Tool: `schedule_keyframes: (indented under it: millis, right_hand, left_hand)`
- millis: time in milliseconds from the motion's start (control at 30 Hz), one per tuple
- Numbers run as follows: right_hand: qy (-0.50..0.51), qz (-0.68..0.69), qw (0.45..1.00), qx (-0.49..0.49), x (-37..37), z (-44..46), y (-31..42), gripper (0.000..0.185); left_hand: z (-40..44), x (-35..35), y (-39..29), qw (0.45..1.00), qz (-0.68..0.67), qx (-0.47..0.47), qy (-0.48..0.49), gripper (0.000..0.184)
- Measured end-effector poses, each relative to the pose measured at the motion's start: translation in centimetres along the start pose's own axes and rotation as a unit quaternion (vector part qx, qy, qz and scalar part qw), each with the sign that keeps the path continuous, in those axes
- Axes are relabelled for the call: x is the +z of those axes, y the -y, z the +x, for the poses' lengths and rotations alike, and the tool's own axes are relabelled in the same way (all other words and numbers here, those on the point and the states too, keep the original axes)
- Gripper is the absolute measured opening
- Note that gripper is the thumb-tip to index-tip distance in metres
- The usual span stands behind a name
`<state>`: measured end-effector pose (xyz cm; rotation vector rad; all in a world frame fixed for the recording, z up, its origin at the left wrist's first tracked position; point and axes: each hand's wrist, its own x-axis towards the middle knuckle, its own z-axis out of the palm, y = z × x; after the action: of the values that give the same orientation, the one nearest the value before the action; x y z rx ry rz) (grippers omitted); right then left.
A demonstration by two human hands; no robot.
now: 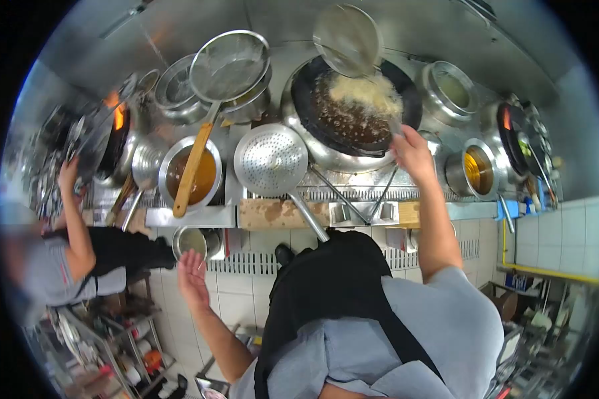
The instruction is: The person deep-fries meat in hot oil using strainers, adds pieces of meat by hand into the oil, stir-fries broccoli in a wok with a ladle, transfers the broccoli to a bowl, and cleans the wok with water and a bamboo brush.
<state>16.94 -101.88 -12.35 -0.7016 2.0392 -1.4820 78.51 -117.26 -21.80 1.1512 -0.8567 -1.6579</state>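
Observation:
My right hand is closed at the near right rim of a black wok, around what looks like a metal handle. Dark oil bubbles in the wok, with a pale, frothy mass of food in it. Tilted over the wok's far side is a round metal strainer; I cannot tell whether the handle belongs to it. My left hand is open, fingers apart and holding nothing, low at my left near a small metal pot. A perforated skimmer lies in front of me, its handle pointing toward my waist.
At left, a wooden-handled mesh strainer rests above a pot of brown liquid. To the right stand a lidless pot and a pot of yellow oil. A co-worker works at a flaming wok far left.

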Motion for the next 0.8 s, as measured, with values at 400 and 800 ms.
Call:
schedule_keyframes:
  millis: [400,800]
  right_hand:
    - [-0.033,-0.119,0.983,0.134,-5.6,-3.7,-1.9,0.039]
    - [0.130,0.033,0.972,0.193,-5.7,-0.4,-5.6,0.026]
  left_hand:
    - [18.8,14.9,-9.0,0.919,0.081,-0.170,0.347,0.047]
    - [0.7,24.7,-5.5,0.940,0.297,-0.032,0.163,0.029]
